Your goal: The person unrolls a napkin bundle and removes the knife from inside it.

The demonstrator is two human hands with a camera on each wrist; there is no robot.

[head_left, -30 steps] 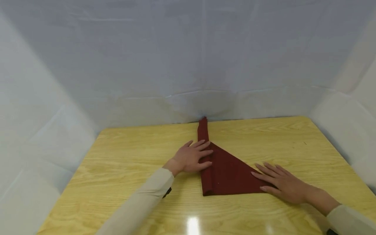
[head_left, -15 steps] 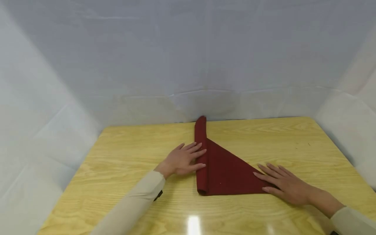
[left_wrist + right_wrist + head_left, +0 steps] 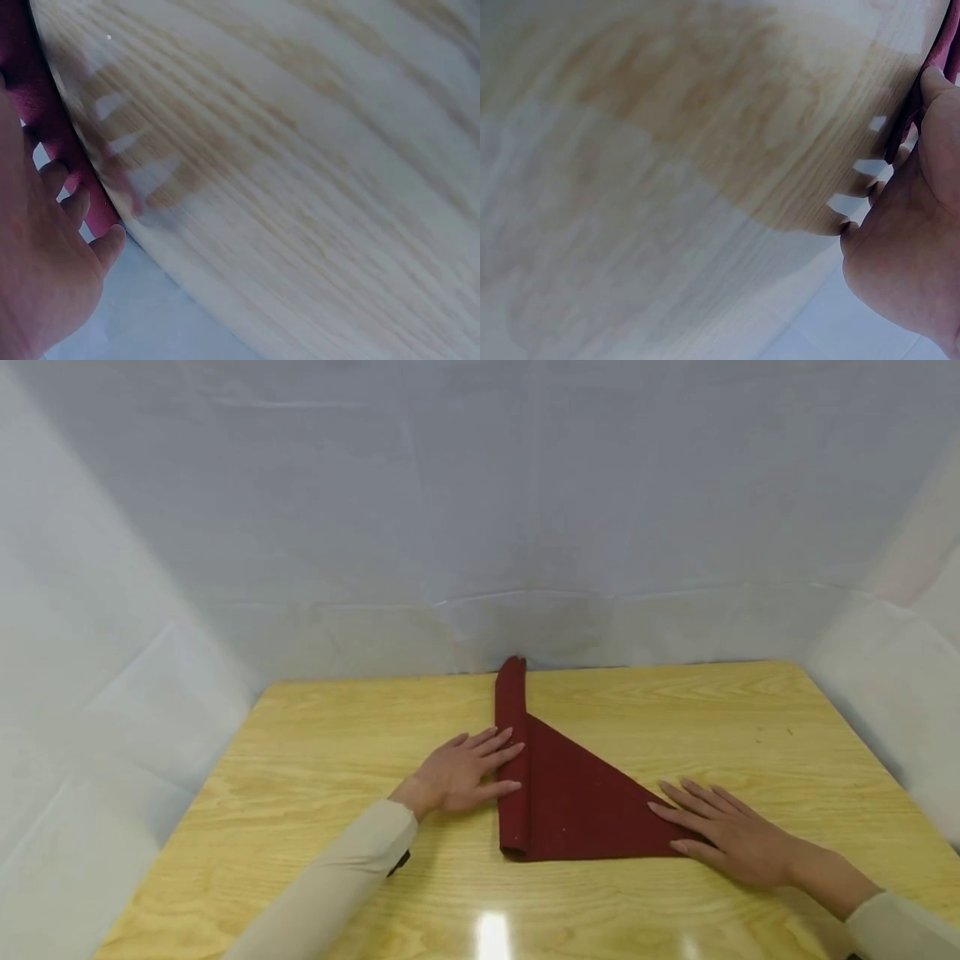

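A dark red cloth lies on the wooden table, its left side rolled into a long narrow tube and its right side a flat triangle pointing right. My left hand rests with spread, straight fingers on the roll, thumb nearer me. At the triangle's right tip, my right hand lies flat, its fingertips over the cloth's corner. The left wrist view shows the fingers of the left hand along the red roll. In the right wrist view, the thumb of the right hand touches the cloth edge.
The light wood-grain table has rounded far corners. A pale sheet hangs behind it, close to the roll's far end, and more white sheeting stands at both sides. A bright light reflection shows near the front.
My left hand has shifted slightly left, and the roll beneath it has also moved left and looks fuller. The right hand stays at the cloth's tip, nearly unmoved.
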